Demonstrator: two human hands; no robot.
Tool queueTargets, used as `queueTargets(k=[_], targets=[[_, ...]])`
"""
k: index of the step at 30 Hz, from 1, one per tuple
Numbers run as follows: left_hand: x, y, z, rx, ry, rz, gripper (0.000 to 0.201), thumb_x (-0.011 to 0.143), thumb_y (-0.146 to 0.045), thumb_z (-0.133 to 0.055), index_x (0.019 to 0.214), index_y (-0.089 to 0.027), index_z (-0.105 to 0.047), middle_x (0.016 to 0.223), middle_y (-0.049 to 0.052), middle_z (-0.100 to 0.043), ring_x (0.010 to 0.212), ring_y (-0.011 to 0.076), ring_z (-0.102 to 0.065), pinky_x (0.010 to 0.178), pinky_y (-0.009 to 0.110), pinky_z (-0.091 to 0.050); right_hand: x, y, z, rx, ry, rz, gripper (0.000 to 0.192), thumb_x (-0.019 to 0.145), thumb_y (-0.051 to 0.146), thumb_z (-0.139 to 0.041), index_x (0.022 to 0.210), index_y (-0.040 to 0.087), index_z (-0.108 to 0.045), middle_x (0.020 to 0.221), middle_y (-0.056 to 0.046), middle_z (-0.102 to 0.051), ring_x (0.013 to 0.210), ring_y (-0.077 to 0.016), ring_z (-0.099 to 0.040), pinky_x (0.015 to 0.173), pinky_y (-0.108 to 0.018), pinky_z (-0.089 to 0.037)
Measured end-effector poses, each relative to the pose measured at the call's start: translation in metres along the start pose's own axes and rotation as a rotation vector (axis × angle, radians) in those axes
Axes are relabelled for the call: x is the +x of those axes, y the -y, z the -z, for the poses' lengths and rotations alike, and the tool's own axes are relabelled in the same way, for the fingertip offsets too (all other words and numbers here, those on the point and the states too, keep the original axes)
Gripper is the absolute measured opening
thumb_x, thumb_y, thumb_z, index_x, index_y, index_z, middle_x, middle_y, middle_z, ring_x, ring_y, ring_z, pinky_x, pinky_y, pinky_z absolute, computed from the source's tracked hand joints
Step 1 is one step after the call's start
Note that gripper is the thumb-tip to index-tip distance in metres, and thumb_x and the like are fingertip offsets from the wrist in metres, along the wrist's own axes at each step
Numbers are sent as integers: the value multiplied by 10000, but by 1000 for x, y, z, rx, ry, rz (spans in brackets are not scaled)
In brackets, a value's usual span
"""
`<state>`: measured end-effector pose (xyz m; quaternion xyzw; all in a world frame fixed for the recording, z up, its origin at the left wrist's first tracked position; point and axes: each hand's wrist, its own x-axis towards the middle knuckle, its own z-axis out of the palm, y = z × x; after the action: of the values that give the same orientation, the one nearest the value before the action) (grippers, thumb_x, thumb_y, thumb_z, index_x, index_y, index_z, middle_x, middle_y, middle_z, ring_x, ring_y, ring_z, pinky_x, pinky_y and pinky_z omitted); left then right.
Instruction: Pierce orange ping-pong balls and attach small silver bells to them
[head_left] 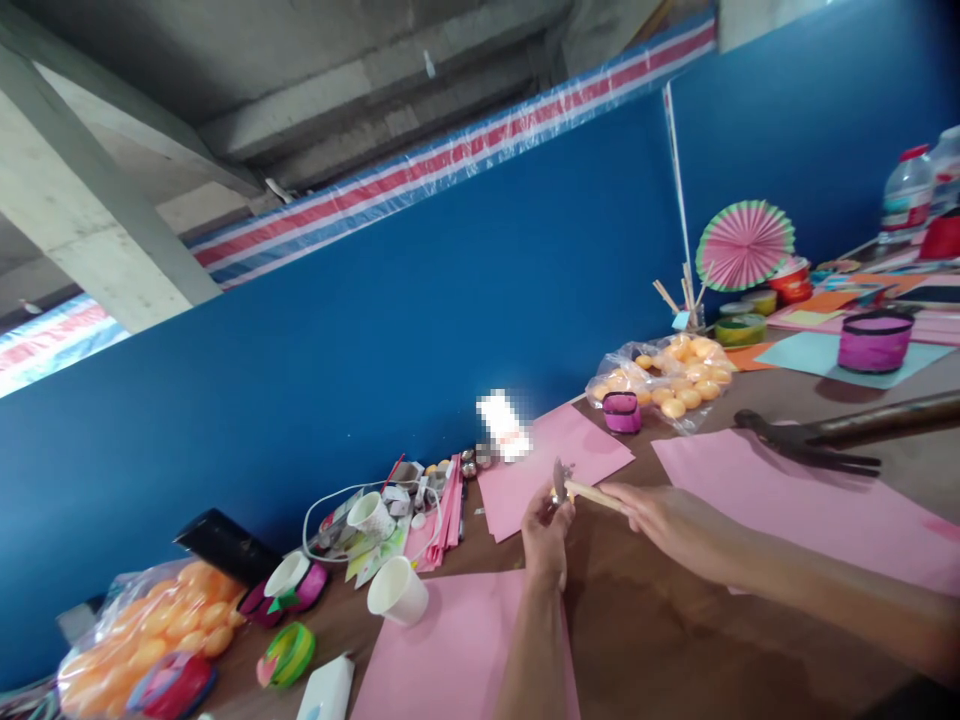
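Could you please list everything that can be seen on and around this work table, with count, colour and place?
Paper sheets: several, pink, spread over the brown table.
Ball bags: two, clear with orange balls, one far centre-right, one near left.
Paper cups: three, white, left of centre.
Paper fan: one, pink with green rim, against the blue wall.
Round box: one, purple, far right.
Hammer: one, dark head, right side.
Bottle: one, clear with red cap, far right.
Tape rolls: a few, green and yellow, under the fan.
Wooden stick: one, pale, held between both hands.
Left hand: pinching a small metal piece.
Right hand: gripping the stick.
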<state>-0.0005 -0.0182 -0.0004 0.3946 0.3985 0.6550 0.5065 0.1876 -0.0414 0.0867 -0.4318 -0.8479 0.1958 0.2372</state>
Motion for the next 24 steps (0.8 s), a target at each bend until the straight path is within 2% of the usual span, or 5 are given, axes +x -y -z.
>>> queueTargets(k=[4, 9, 12, 16, 24], targets=[[0, 0, 0, -20, -23, 20, 458, 638, -244, -666, 1084, -215, -566, 962, 44, -609, 862, 146, -565, 818, 317, -423, 0, -3, -3, -15, -21, -6, 437, 778, 150, -348, 1197, 231, -442, 738, -22, -635, 635, -151, -573, 583, -232, -378], [1, 2, 1, 78, -54, -40, 501, 631, -220, -667, 1115, -213, -538, 962, 51, -612, 848, 137, -558, 802, 288, -406, -2, -5, -6, -6, -13, -8, 443, 769, 144, -360, 1193, 234, -452, 749, -26, -642, 645, -155, -585, 595, -236, -387], [2, 3, 1, 97, -87, -51, 448, 631, -239, -667, 1064, -203, -560, 923, 46, -620, 801, 125, -560, 772, 274, -410, -2, -4, -6, -6, -20, -15, 434, 777, 145, -353, 1188, 237, -454, 718, -20, -633, 629, -158, -580, 579, -239, -381], [1, 2, 0, 146, -67, -67, 410, 625, -244, -668, 1019, -163, -585, 888, 63, -636, 805, 144, -567, 776, 288, -412, 0, -4, -5, -8, -14, -6, 446, 777, 134, -354, 1200, 244, -442, 751, -25, -630, 660, -154, -578, 573, -224, -375], [0, -1, -1, 122, -15, -52, 453, 624, -217, -661, 1066, -189, -567, 977, 69, -626, 863, 158, -566, 801, 306, -413, 1, -1, -2, -46, 3, -19, 423, 775, 137, -360, 1174, 235, -462, 732, -23, -632, 620, -148, -573, 538, -216, -365]])
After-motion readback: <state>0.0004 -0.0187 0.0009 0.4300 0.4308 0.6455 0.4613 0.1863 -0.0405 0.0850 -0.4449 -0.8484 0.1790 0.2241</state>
